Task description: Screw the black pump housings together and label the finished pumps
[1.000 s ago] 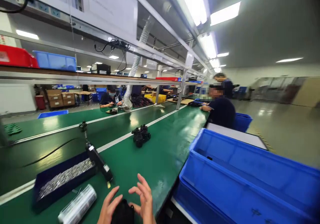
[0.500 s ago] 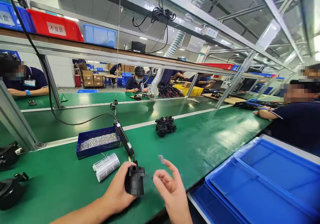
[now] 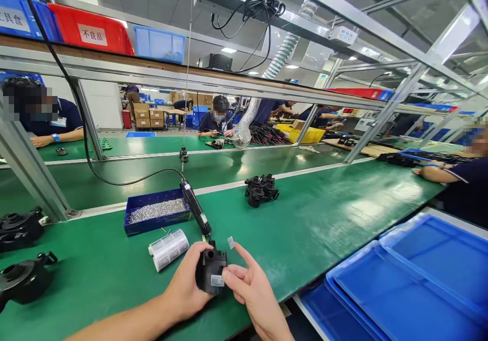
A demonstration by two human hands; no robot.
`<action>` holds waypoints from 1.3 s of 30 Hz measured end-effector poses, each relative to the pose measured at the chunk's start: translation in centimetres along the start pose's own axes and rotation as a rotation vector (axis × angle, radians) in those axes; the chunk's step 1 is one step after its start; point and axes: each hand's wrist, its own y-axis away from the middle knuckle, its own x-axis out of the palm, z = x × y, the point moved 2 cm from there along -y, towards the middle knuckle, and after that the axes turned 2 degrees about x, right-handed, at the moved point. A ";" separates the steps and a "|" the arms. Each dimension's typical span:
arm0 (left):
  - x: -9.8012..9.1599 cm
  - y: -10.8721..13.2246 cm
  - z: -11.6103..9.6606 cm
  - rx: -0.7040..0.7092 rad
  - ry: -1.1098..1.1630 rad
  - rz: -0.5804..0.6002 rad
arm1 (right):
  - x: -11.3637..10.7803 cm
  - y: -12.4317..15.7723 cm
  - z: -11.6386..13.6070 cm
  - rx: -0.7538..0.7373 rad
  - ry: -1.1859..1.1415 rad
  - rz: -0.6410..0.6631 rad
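My left hand [image 3: 186, 285] is wrapped round a black plastic housing [image 3: 209, 270] with a round port near its top. A small silver-white label [image 3: 217, 280] lies on the side of the housing facing me. My right hand [image 3: 253, 285] has its thumb and curled fingers at the right edge of that label. On its outstretched index fingertip sticks a second small label [image 3: 231, 242]. Behind the left hand lies a roll of labels [image 3: 170, 249]. An electric screwdriver [image 3: 195, 208] hangs just behind the housing, its tip hidden by it.
A blue tray of small metal screws [image 3: 156, 211] sits at left, with more black housings [image 3: 25, 275] nearby. A cluster of black housings [image 3: 261, 190] stands farther back. Stacked blue trays [image 3: 430, 275] are at right. Co-workers sit across the bench and at right.
The right hand has moved left against the housing. A label now shows on the housing's side, where none was visible before. The view has shifted slightly.
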 end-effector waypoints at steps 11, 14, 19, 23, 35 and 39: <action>0.1 0.1 0.3 0.002 -0.002 -0.011 | 0.4 -0.1 0.2 -0.016 0.007 -0.073; 0.1 0.3 0.5 0.004 -0.002 -0.013 | 0.2 -0.1 0.0 -0.013 -0.005 -0.081; 0.0 0.2 0.5 0.003 -0.026 -0.017 | 0.2 -0.1 -0.2 -0.027 -0.012 -0.075; 0.0 0.2 0.4 -0.001 -0.034 -0.014 | 0.2 -0.1 -0.1 -0.037 0.006 -0.074; 0.0 0.1 0.6 -0.019 -0.022 -0.018 | 0.7 1.1 -0.4 -0.324 0.341 -0.323; 0.1 0.0 0.4 -0.032 0.044 0.003 | 0.2 0.6 -1.5 -0.272 0.346 -0.254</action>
